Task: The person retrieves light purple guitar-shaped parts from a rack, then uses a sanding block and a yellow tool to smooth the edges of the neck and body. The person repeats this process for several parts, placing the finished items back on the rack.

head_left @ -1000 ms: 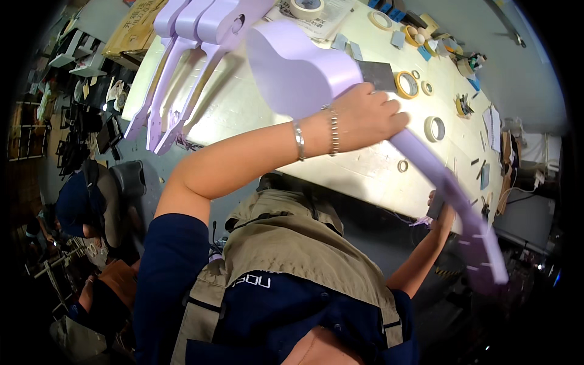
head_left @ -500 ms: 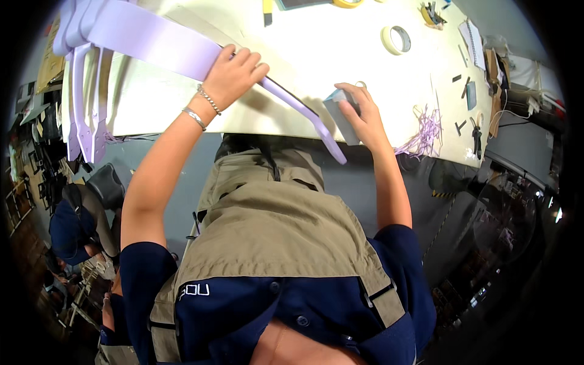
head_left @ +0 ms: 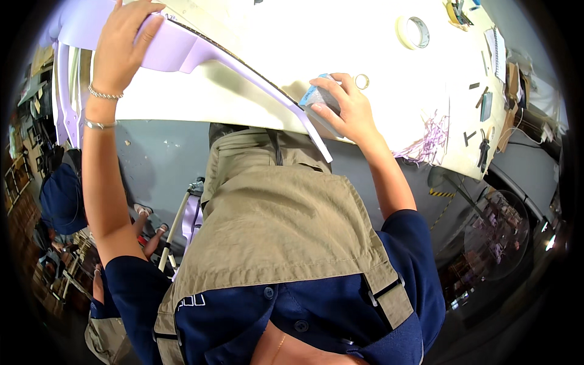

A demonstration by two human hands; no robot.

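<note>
A lilac guitar (head_left: pixel 173 53) rests on its side at the near-left of the table, its dark fretboard edge facing away from me. Its neck slopes toward me, and the headstock (head_left: pixel 316 139) juts past the table's near edge. My left hand (head_left: pixel 125 45) grips the body from above, fingers bent over the rim. In my right hand (head_left: pixel 347 109) is a grey block with a light blue face (head_left: pixel 315 96), held between thumb and fingers close to the headstock end of the neck. My palm partly covers the block.
More lilac guitars (head_left: pixel 64 100) stand at the left. On the table (head_left: pixel 371 36) lie a tape roll (head_left: pixel 413 33), a small ring (head_left: pixel 362 81), lilac strips (head_left: pixel 429 137), pliers-like tools (head_left: pixel 483 149) and a notebook (head_left: pixel 496 52). Another person in a blue cap (head_left: pixel 64 198) is lower left.
My left hand has moved left and away, from near the neck joint onto the body. The guitar has shifted and turned a little. My right hand has brought the block left, closer to the neck.
</note>
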